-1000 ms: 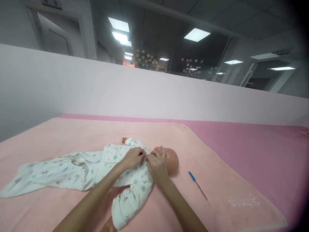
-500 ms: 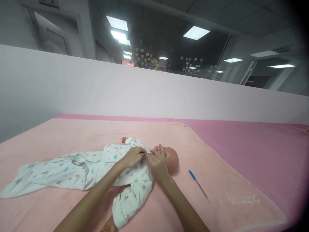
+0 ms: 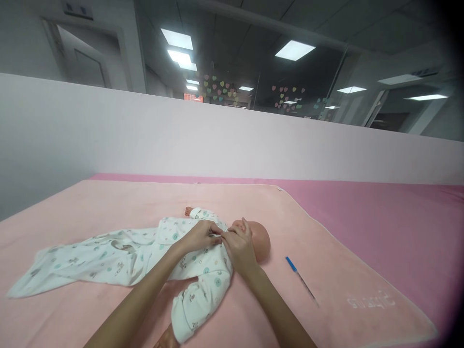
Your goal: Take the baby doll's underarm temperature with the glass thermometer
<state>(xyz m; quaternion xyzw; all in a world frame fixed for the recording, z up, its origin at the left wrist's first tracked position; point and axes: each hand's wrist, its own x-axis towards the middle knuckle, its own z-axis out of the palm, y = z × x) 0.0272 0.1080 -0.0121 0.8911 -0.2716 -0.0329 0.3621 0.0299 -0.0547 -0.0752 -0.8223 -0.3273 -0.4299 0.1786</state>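
Observation:
A baby doll lies on its back with its head to the right, dressed in a white patterned top and matching trousers. At the neck, my left hand pinches the front of the top near the collar. My right hand meets it there, thumb and fingers closed on the same edge of cloth, one finger raised over the doll's face. The fingertips almost touch, and the bit of cloth between them is mostly hidden. One sleeve of the doll points toward me, the other away.
Right of the doll's head lies a thin pen-like stick with a blue end. Under everything is a peach blanket on a pink mat. A low white wall runs along the back, with glass above it.
Both hands stay at the doll's collar with only slight finger movement. The whole view has shifted a little, so things appear slightly farther right and lower.

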